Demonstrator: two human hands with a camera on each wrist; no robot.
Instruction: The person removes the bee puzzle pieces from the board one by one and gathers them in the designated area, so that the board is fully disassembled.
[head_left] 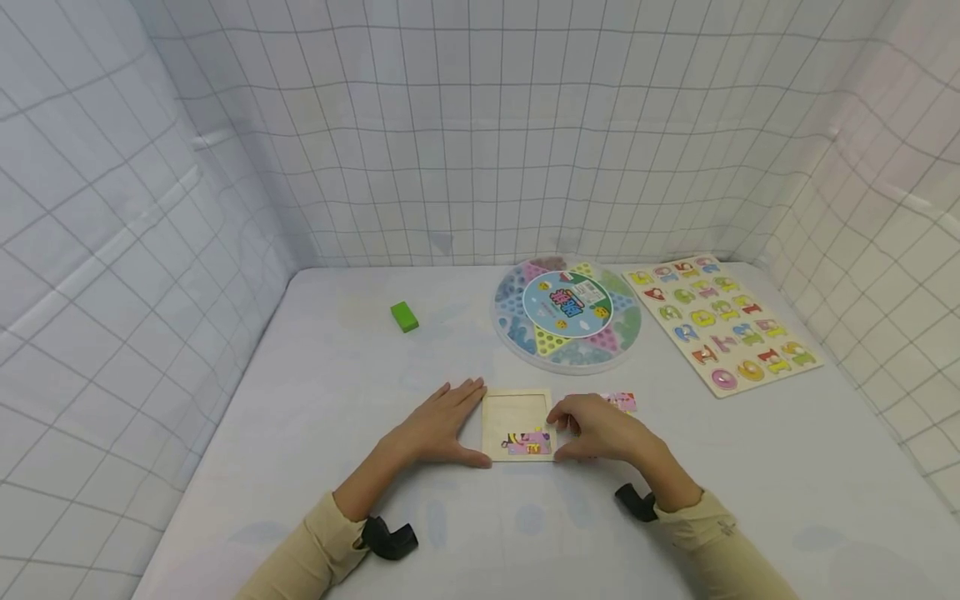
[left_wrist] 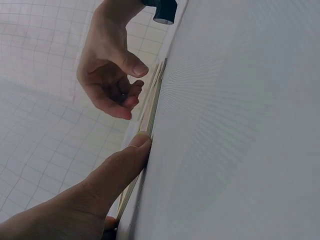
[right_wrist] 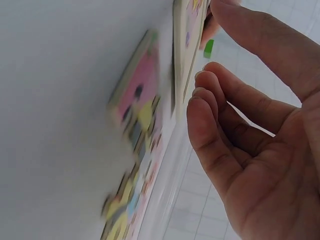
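A small square wooden puzzle tray [head_left: 512,410] lies flat on the table. Pink and yellow puzzle pieces [head_left: 531,443] sit in its lower right corner; the rest of its bed is bare wood. My left hand [head_left: 438,429] rests along the tray's left side, fingers straight, thumb at the near corner. At the right side is my right hand [head_left: 603,429], its fingers loosely bent and holding nothing. More printed pieces [head_left: 624,402], partly hidden behind that hand, lie to the right of the tray. In the right wrist view, loose pieces [right_wrist: 140,85] appear blurred on the table.
Beyond the tray lies a round board-game disc [head_left: 480,304] with a blue centre label. A wooden number puzzle board [head_left: 720,325] is at the back right. A green block [head_left: 404,317] stands at the back left. Gridded cloth walls [head_left: 480,167] surround the table.
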